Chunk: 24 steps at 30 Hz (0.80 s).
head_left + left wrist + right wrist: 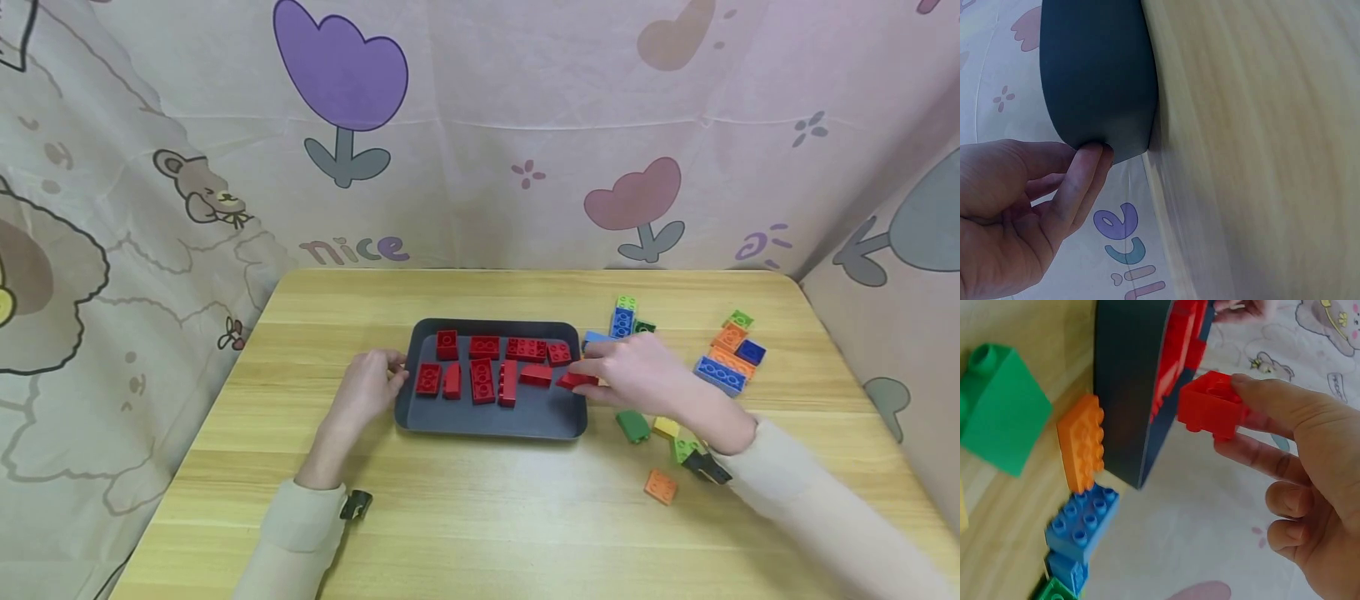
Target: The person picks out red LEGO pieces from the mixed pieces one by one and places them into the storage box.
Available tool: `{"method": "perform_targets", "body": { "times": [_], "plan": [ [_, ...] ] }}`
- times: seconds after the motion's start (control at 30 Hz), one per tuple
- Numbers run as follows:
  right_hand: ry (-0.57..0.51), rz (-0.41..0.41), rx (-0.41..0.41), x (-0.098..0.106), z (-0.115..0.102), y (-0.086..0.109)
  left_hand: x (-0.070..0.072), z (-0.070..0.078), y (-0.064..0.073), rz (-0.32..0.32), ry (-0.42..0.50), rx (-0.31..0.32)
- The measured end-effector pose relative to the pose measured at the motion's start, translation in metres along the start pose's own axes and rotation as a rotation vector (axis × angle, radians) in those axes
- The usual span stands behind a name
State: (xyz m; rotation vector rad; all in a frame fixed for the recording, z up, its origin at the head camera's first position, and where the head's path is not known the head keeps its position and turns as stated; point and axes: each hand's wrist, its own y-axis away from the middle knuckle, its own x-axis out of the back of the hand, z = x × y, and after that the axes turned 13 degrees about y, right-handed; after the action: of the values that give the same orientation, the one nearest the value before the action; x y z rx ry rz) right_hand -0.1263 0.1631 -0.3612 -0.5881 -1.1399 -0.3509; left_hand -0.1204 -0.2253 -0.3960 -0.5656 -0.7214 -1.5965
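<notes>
A dark grey tray [465,421] lies on the table with several red toy bricks [482,381] spread in two rows inside it. My left hand [367,387] holds the tray's left end; in the left wrist view its fingertips pinch the edge beside the dark outer wall [1100,75]. Between thumb and fingers of my right hand [645,375] is another red brick [1207,406], held over the tray's right end. The right wrist view shows this brick above the rim, the ring and little fingers curled back.
Right of the tray lie loose bricks: a green one [633,426], a yellow one [666,427] and an orange one [661,487]. Farther right is a group with a blue brick [721,376] and orange ones. A patterned cloth [480,208] hangs behind the table.
</notes>
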Motion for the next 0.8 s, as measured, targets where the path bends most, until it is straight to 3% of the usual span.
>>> {"method": "perform_targets", "body": {
  "times": [0.2, 0.8],
  "plan": [
    [-0.015, 0.062, 0.065, -0.013, -0.008, -0.01, 0.0, 0.0, 0.0, 0.0, -0.001, 0.003],
    [-0.033, -0.1, 0.128, -0.028, -0.025, -0.032, 0.0, -0.001, 0.0, 0.003, 0.009, -0.008]
  ]
}}
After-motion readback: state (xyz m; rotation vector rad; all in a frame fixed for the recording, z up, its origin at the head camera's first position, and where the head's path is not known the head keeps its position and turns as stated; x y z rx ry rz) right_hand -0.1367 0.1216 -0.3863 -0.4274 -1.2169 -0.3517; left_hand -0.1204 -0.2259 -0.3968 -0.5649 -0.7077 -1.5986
